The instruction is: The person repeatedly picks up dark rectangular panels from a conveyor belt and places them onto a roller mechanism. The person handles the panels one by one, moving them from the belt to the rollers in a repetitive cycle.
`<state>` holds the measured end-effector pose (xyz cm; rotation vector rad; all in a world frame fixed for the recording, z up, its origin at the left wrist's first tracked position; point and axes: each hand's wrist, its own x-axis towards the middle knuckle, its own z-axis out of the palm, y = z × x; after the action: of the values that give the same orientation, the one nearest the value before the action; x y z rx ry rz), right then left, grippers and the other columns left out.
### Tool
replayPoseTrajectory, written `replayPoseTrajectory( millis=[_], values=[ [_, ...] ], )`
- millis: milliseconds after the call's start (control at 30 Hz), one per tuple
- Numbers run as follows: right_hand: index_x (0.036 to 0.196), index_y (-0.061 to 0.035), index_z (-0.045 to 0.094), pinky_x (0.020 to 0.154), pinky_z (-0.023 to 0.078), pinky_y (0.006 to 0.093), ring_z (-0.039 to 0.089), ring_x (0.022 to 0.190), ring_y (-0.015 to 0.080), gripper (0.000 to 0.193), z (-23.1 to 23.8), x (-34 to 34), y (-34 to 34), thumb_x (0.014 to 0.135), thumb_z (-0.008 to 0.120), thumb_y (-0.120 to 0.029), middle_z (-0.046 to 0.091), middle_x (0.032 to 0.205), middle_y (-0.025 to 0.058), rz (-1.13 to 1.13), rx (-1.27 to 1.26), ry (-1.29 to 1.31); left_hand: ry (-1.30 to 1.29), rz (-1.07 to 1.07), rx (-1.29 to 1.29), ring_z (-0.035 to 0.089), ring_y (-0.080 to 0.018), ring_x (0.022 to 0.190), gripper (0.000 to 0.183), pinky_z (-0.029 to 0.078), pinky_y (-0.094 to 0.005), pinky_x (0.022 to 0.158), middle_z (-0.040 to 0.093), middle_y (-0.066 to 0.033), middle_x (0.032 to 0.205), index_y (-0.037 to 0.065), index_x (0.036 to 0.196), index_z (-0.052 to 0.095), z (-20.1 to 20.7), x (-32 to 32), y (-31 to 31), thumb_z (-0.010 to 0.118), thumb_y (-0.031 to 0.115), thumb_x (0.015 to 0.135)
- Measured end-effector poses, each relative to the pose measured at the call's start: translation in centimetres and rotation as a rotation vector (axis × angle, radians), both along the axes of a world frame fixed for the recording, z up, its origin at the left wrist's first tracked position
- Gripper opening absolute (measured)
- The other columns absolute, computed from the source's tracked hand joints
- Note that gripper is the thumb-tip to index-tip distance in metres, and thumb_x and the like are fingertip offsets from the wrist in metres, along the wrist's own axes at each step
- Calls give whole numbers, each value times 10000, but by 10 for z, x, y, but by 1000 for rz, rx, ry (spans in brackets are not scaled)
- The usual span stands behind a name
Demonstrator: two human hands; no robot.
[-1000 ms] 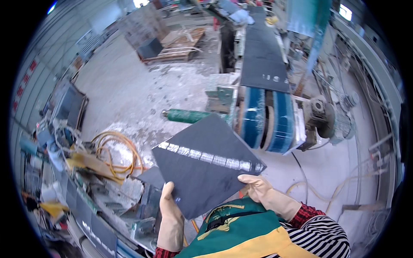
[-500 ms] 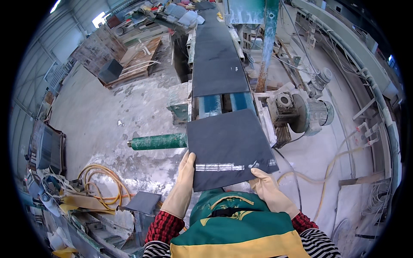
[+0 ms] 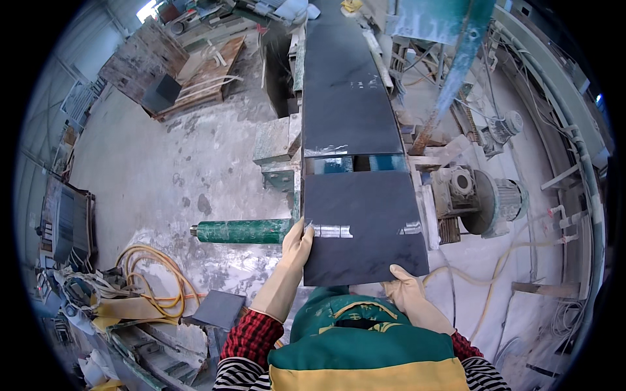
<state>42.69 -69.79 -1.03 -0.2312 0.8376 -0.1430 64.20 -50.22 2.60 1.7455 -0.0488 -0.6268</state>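
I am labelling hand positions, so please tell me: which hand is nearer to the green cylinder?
Left. The left hand is at the left edge of the dark grey slab, beside the green cylinder; the right hand is farther away, at the slab's near edge.

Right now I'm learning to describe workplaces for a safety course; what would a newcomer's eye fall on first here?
The big dark slab at the centre, with the pale-gloved left hand at its left edge and the right hand at its near edge. Then the green cylinder jutting out left of it, and the grey motor to its right.
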Motion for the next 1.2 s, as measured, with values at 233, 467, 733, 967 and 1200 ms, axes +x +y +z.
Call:
replayPoseTrajectory(
  millis=[233,467,733,967,1200],
  values=[
    [1271,137,499,1039,473,440,566,1200,348,370,-3,35,2,932,560,1,564,1303,220,16,-55,0,111,-17,-179,484,-188,1272,491,357,-289,1080,513,-111,1415,-3,1469,409,-13,39,-8,463,168,1012],
    [1139,44,612,1041,477,443,613,1148,315,235,-12,48,-13,910,568,10,643,1206,156,5,-16,-40,59,17,-221,497,-189,1230,485,373,-300,1055,529,-126,1381,-9,1469,396,-40,52,-17,434,135,1008],
    [1089,23,635,1029,484,436,619,1144,304,188,-28,56,-22,918,565,-11,659,1175,164,-25,20,64,49,1,-246,525,-195,1217,472,397,-287,1040,543,-144,1368,-36,1448,404,-44,70,-28,411,65,987],
    [1093,15,638,987,487,425,624,1116,311,192,-30,68,-25,924,568,-44,659,1182,156,-11,14,45,65,26,-171,529,-200,1236,478,394,-290,1055,541,-156,1379,-41,1448,404,-32,76,-37,386,28,975],
    [1159,47,594,1060,444,454,572,1192,347,260,-12,84,-30,903,564,16,610,1246,174,9,74,129,64,62,-242,541,-211,1230,489,394,-290,1050,554,-158,1372,-38,1450,407,-51,82,-35,415,37,967]
  ],
)
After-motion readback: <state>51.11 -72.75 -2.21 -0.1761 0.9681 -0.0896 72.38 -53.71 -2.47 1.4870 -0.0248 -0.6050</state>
